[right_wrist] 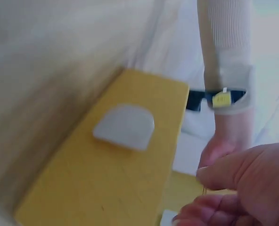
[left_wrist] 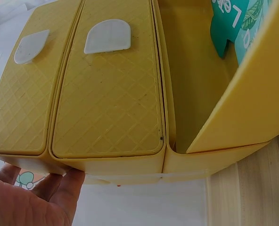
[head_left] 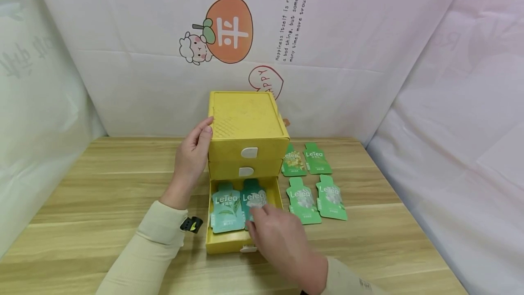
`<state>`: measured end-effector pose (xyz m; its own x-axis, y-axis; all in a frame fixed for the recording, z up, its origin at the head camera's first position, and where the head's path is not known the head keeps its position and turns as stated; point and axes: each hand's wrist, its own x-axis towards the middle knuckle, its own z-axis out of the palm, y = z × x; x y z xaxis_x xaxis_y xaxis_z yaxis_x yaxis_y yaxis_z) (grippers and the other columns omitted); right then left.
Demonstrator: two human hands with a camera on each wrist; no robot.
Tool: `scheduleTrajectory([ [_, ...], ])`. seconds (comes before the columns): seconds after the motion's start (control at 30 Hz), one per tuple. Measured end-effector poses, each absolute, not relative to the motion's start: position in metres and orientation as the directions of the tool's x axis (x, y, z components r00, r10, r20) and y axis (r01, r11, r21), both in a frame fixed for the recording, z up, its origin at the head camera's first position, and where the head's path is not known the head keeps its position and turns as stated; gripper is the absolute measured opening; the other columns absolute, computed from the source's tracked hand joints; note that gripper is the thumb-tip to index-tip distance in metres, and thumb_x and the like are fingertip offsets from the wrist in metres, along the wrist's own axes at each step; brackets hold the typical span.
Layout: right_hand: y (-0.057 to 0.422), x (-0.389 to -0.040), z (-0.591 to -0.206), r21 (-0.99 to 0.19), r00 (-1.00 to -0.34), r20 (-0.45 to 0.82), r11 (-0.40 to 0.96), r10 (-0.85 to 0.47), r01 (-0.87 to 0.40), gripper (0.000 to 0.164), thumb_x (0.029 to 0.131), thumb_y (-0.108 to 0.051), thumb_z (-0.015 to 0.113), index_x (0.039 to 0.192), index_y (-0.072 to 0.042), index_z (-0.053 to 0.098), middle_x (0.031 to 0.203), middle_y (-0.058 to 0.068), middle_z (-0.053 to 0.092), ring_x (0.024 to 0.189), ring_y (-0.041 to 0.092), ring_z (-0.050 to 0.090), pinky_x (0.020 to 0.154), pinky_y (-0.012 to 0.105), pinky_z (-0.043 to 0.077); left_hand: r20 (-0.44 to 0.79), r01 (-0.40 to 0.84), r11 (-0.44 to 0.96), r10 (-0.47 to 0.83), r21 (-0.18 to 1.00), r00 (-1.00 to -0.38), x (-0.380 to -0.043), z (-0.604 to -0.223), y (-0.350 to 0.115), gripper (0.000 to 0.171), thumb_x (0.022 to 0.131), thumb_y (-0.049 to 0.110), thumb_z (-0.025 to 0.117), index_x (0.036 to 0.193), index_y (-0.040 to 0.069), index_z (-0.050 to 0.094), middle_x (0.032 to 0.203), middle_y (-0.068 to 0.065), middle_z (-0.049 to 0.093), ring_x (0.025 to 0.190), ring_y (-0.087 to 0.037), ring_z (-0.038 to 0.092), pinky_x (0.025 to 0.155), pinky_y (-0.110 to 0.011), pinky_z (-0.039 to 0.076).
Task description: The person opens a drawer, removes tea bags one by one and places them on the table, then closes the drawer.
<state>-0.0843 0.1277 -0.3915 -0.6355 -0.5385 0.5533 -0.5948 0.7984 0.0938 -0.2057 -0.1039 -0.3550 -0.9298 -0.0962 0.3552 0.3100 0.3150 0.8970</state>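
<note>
A small yellow drawer cabinet [head_left: 249, 113] stands on the table, its bottom drawer [head_left: 227, 242] pulled out. Against the cabinet's left side rests my left hand [head_left: 192, 154], thumb and fingertips touching the wall without wrapping round it, as the left wrist view [left_wrist: 36, 202] also shows. Inside the drawer lie a light teal LeTea packet [head_left: 227, 211] and a dark teal LeTea packet [head_left: 250, 192]. My right hand [head_left: 282, 238], blurred, is over the drawer's right side and partly covers the dark packet. In the right wrist view, thumb and bent fingers stand apart with no packet visible between them.
Several green LeTea packets [head_left: 304, 201] lie on the wooden table [head_left: 385, 222] right of the cabinet; one is partly hidden behind it. Two upper drawers with white tabs [head_left: 249, 152] are closed. A printed white cloth [head_left: 143, 58] hangs behind the table.
</note>
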Motion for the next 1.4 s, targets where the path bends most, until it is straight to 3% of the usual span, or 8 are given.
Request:
scheduleTrajectory([
  [0.1,0.126,-0.094,-0.389,0.108,-0.695,0.516,0.843,-0.500,-0.526,0.025,0.087,-0.029,0.084,0.093,-0.008,0.072,0.069,0.000,0.062,0.047,0.009,0.045,0.039,0.021,0.034,0.355,0.311,0.312,-0.094,0.898,-0.930,-0.206,-0.355,-0.104,0.053,0.110,0.055,0.039,0.155,0.030,0.053,0.159,0.006,0.050,0.148,-0.020,0.045,0.119,-0.050,0.040],
  [0.23,0.124,-0.104,-0.389,0.110,-0.758,0.441,0.867,-0.481,-0.486,0.031,0.090,-0.032,0.081,0.086,-0.007,0.065,0.064,0.000,0.052,0.046,0.010,0.043,0.038,0.023,0.033,0.361,0.317,0.316,-0.093,0.894,-0.928,-0.206,-0.355,-0.104,0.053,0.110,0.055,0.039,0.155,0.030,0.053,0.159,0.007,0.050,0.148,-0.019,0.046,0.118,-0.049,0.041],
  [0.43,0.120,-0.115,-0.394,0.184,-0.774,0.391,0.866,-0.498,-0.464,0.037,0.089,-0.035,0.082,0.080,-0.008,0.060,0.060,-0.001,0.047,0.046,0.012,0.046,0.036,0.023,0.034,0.370,0.325,0.319,-0.092,0.890,-0.924,-0.205,-0.354,-0.103,0.055,0.110,0.056,0.039,0.155,0.028,0.052,0.159,0.007,0.050,0.147,-0.019,0.046,0.118,-0.050,0.041],
  [0.63,0.114,-0.122,-0.401,0.256,-0.770,0.379,0.858,-0.513,-0.446,0.028,0.094,-0.025,0.076,0.077,-0.009,0.060,0.055,-0.002,0.042,0.043,0.012,0.046,0.033,0.024,0.036,0.369,0.324,0.315,-0.091,0.892,-0.925,-0.205,-0.353,-0.104,0.055,0.110,0.056,0.039,0.156,0.028,0.052,0.159,0.006,0.049,0.147,-0.020,0.047,0.117,-0.050,0.041],
  [0.8,0.109,-0.126,-0.406,0.285,-0.820,0.299,0.866,-0.487,-0.410,0.017,0.096,-0.017,0.070,0.083,-0.006,0.065,0.054,0.000,0.044,0.041,0.013,0.047,0.033,0.027,0.040,0.357,0.312,0.311,-0.098,0.898,-0.929,-0.205,-0.353,-0.104,0.055,0.110,0.057,0.039,0.155,0.029,0.053,0.159,0.006,0.050,0.147,-0.019,0.046,0.117,-0.049,0.041],
  [1.03,0.104,-0.135,-0.417,0.248,-0.902,0.185,0.906,-0.391,-0.343,0.021,0.099,-0.021,0.067,0.104,0.000,0.071,0.059,0.005,0.053,0.043,0.018,0.052,0.037,0.033,0.047,0.360,0.314,0.315,-0.100,0.896,-0.928,-0.205,-0.354,-0.104,0.055,0.110,0.057,0.039,0.155,0.029,0.053,0.159,0.007,0.049,0.148,-0.019,0.045,0.118,-0.050,0.040],
  [1.27,0.101,-0.143,-0.422,0.158,-0.945,0.101,0.943,-0.312,-0.294,0.034,0.101,-0.035,0.068,0.101,-0.001,0.068,0.056,0.006,0.052,0.044,0.020,0.054,0.039,0.034,0.049,0.364,0.320,0.311,-0.095,0.895,-0.926,-0.205,-0.354,-0.104,0.056,0.110,0.058,0.039,0.155,0.029,0.052,0.160,0.007,0.049,0.148,-0.018,0.045,0.118,-0.049,0.040],
  [1.4,0.100,-0.143,-0.422,0.122,-0.950,0.091,0.950,-0.299,-0.287,0.032,0.100,-0.033,0.070,0.100,-0.001,0.068,0.057,0.006,0.054,0.046,0.020,0.056,0.040,0.035,0.049,0.371,0.326,0.313,-0.096,0.892,-0.924,-0.205,-0.354,-0.104,0.055,0.110,0.056,0.039,0.155,0.028,0.053,0.159,0.006,0.049,0.147,-0.019,0.046,0.117,-0.049,0.041],
])
